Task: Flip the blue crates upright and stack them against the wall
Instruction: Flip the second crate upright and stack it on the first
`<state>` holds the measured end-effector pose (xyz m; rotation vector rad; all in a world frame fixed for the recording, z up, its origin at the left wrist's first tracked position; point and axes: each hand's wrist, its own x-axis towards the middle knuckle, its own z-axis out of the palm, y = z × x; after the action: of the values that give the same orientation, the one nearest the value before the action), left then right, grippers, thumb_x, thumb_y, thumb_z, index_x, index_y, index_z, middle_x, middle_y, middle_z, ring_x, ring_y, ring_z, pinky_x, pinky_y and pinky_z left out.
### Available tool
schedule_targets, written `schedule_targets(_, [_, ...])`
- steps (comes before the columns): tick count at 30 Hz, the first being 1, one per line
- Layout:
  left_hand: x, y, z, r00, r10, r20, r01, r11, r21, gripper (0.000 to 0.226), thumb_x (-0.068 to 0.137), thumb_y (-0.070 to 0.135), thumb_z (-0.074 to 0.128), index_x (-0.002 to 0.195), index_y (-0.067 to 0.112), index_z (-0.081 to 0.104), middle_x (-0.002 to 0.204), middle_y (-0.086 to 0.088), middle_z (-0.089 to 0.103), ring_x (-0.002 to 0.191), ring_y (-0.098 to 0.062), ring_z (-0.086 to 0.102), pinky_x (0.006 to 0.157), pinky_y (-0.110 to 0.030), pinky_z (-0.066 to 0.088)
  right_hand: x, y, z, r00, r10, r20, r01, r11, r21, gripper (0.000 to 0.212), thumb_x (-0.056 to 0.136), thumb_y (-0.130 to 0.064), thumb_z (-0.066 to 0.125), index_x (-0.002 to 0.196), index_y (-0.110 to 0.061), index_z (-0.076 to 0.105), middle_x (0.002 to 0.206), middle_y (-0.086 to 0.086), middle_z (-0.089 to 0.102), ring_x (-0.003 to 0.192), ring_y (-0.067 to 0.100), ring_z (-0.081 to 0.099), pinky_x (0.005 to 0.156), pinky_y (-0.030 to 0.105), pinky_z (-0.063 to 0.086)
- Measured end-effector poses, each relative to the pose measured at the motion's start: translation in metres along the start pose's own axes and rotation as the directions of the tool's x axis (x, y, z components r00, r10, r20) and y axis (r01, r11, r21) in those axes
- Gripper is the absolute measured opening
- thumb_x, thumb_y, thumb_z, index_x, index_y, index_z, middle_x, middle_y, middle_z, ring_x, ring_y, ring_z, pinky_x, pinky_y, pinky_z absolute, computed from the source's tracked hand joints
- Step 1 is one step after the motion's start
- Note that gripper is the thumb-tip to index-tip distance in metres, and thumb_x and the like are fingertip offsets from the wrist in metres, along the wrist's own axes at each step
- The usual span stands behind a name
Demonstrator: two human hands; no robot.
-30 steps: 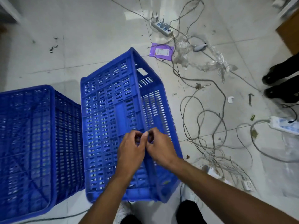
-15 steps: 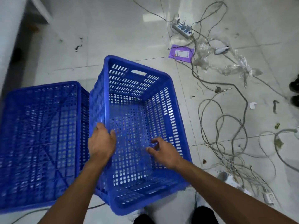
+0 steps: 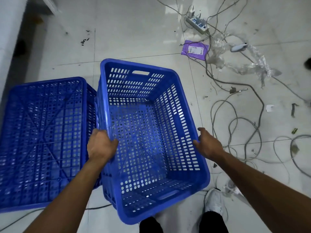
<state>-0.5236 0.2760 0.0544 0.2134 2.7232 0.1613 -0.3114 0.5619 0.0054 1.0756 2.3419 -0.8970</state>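
From over the person's shoulder: the upright crate (image 3: 148,128) stands open side up on the tiled floor in front of their feet; the flip of this one looks done, and the step in hand is taking hold to carry it. The left hand (image 3: 101,147) clamps the left long rim, thumb inside the wall and fingers curled over the outside; the right hand (image 3: 208,145) is at the right rim with fingers loosely spread, thumb just touching the inner wall, not yet closed on it. Next, I'd say, that hand must close on the rim so the crate lifts level, then swing left towards what looks like the wall (image 3: 10,31). The overturned crate (image 3: 43,142) lies base up, just beside the first on its left, between it and the wall; it wants flipping too, and blocks the straight path. To the right sprawl loose cables (image 3: 244,128), a power strip (image 3: 196,24), a purple packet (image 3: 195,51) and crumpled plastic wrap (image 3: 252,64); a cable also runs under the crates near the white shoe (image 3: 213,202), a likely snag.
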Motion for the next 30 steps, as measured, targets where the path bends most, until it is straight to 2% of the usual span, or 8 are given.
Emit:
schedule_targets(2, [0.003, -0.005, 0.005, 0.999, -0.009, -0.034, 0.005, 0.993, -0.118, 0.049, 0.083, 0.027, 0.076, 0.06, 0.012, 0.036, 0.086, -0.023, 0.055, 0.06, -0.029, 0.052, 0.052, -0.028, 0.041, 0.005, 0.013, -0.006, 1.0, 0.021, 0.005, -0.02, 0.999, -0.048, 0.065, 0.094, -0.044, 0.054, 0.145, -0.013, 0.029, 0.13, 0.01, 0.058, 0.104, 0.026, 0.064, 0.085, 0.039, 0.052])
schedule_targets(5, [0.006, -0.008, 0.006, 0.997, -0.068, -0.031, 0.059, 0.969, -0.241, 0.044, 0.085, 0.028, 0.075, 0.064, 0.008, 0.042, 0.065, -0.017, 0.047, 0.049, -0.024, 0.042, 0.047, -0.031, 0.041, 0.013, 0.027, -0.007, 0.999, 0.014, 0.051, -0.009, 0.996, -0.092, 0.071, 0.093, -0.049, 0.055, 0.148, -0.013, 0.026, 0.137, 0.01, 0.055, 0.113, 0.026, 0.062, 0.089, 0.04, 0.051])
schedule_targets(8, [0.007, -0.004, 0.01, 0.991, -0.13, 0.004, 0.125, 0.944, -0.304, 0.04, 0.089, 0.03, 0.07, 0.077, -0.002, 0.052, 0.066, -0.02, 0.051, 0.054, -0.024, 0.045, 0.05, -0.037, 0.047, 0.022, 0.04, -0.004, 0.997, 0.012, 0.077, -0.003, 0.994, -0.114, 0.074, 0.093, -0.05, 0.056, 0.15, -0.015, 0.024, 0.143, 0.01, 0.051, 0.119, 0.026, 0.059, 0.093, 0.041, 0.051])
schedule_targets(12, [0.009, 0.003, 0.014, 0.995, -0.101, -0.005, 0.094, 0.945, -0.312, 0.04, 0.09, 0.031, 0.068, 0.091, -0.008, 0.057, 0.077, -0.031, 0.062, 0.055, -0.025, 0.049, 0.057, -0.046, 0.054, 0.03, 0.056, 0.003, 0.999, 0.006, 0.037, -0.003, 0.995, -0.098, 0.078, 0.093, -0.046, 0.059, 0.152, -0.015, 0.019, 0.151, 0.01, 0.04, 0.127, 0.027, 0.054, 0.097, 0.043, 0.049])
schedule_targets(18, [0.012, 0.021, 0.015, 0.999, -0.038, 0.013, 0.04, 0.945, -0.324, 0.035, 0.092, 0.023, 0.067, 0.079, -0.005, 0.051, 0.069, -0.026, 0.056, 0.055, -0.024, 0.046, 0.053, -0.035, 0.044, 0.044, 0.074, 0.007, 0.988, 0.106, 0.108, -0.111, 0.993, 0.041, 0.084, 0.091, -0.041, 0.064, 0.154, -0.012, 0.016, 0.153, 0.013, 0.039, 0.131, 0.029, 0.05, 0.101, 0.043, 0.045])
schedule_targets(21, [0.012, 0.033, 0.019, 0.999, -0.015, 0.048, 0.031, 0.935, -0.354, 0.033, 0.092, 0.021, 0.066, 0.082, -0.008, 0.053, 0.073, -0.027, 0.058, 0.056, -0.023, 0.047, 0.054, -0.033, 0.043, 0.05, 0.084, -0.004, 0.971, 0.169, 0.168, -0.187, 0.977, 0.1, 0.082, 0.092, -0.034, 0.065, 0.154, -0.011, 0.017, 0.15, 0.015, 0.042, 0.129, 0.03, 0.052, 0.099, 0.04, 0.046])
schedule_targets(24, [0.013, 0.041, 0.028, 0.994, -0.009, 0.109, 0.052, 0.917, -0.395, 0.027, 0.092, 0.019, 0.066, 0.086, -0.007, 0.058, 0.078, -0.024, 0.064, 0.059, -0.03, 0.055, 0.057, -0.039, 0.051, 0.054, 0.095, -0.015, 0.959, 0.178, 0.22, -0.203, 0.974, 0.097, 0.082, 0.091, -0.028, 0.067, 0.153, -0.01, 0.018, 0.15, 0.015, 0.043, 0.127, 0.03, 0.053, 0.096, 0.038, 0.047])
schedule_targets(30, [0.009, 0.047, 0.061, 0.975, -0.089, 0.202, 0.16, 0.915, -0.371, 0.013, 0.088, 0.019, 0.068, 0.083, 0.007, 0.065, 0.074, -0.007, 0.066, 0.062, -0.023, 0.06, 0.053, -0.028, 0.047, 0.061, 0.109, -0.026, 0.963, 0.216, 0.162, -0.238, 0.963, 0.128, 0.057, 0.089, -0.027, 0.064, 0.136, -0.008, 0.038, 0.122, 0.01, 0.061, 0.091, 0.02, 0.058, 0.077, 0.032, 0.047])
